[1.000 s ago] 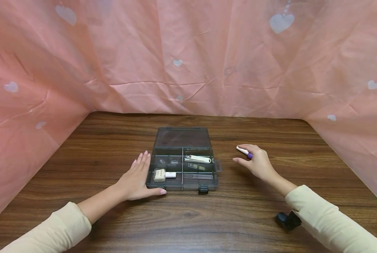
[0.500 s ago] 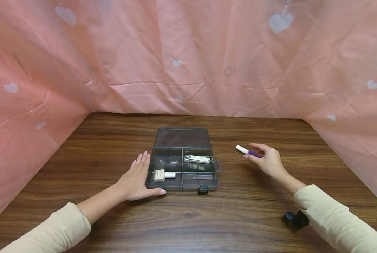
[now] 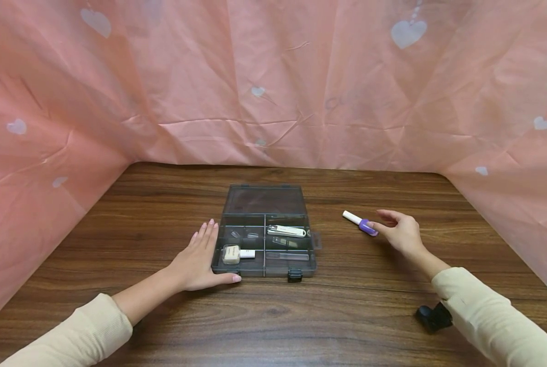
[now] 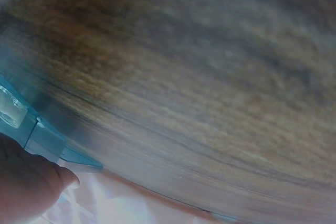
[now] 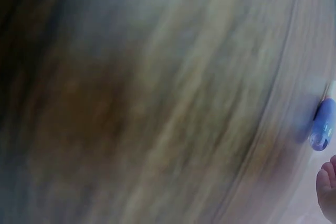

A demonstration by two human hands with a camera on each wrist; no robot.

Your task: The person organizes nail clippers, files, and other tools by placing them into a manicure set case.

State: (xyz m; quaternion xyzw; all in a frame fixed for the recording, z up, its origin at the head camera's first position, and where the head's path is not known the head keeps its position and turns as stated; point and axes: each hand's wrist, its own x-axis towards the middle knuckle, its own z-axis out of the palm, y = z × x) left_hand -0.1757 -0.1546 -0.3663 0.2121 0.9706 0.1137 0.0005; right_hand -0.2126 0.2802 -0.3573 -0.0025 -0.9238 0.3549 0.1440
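My left hand (image 3: 197, 262) rests flat against the left side of a dark translucent compartment box (image 3: 278, 272), fingers straight, thumb along the front edge. The box's lid (image 3: 265, 199) lies folded back. Inside are a nail clipper (image 3: 286, 231), a boxed beige item (image 3: 231, 254), a white piece (image 3: 247, 254) and a clear strip (image 3: 288, 256). To the right, a nail polish bottle (image 3: 367, 227), purple with a white cap, lies on its side. My right hand (image 3: 404, 237) is beside its purple end, thumb and forefinger apart. In the right wrist view the bottle (image 5: 322, 125) shows apart from the fingertips.
The wooden table (image 3: 273, 321) carries the box and the bottle. Pink cloth (image 3: 273, 102) with white hearts closes in the back and both sides. A black object (image 3: 434, 317) sits under the right sleeve.
My right hand has let go of the nail polish bottle and drawn back to the right, uncovering its purple body. The left hand and the box have stayed in place.
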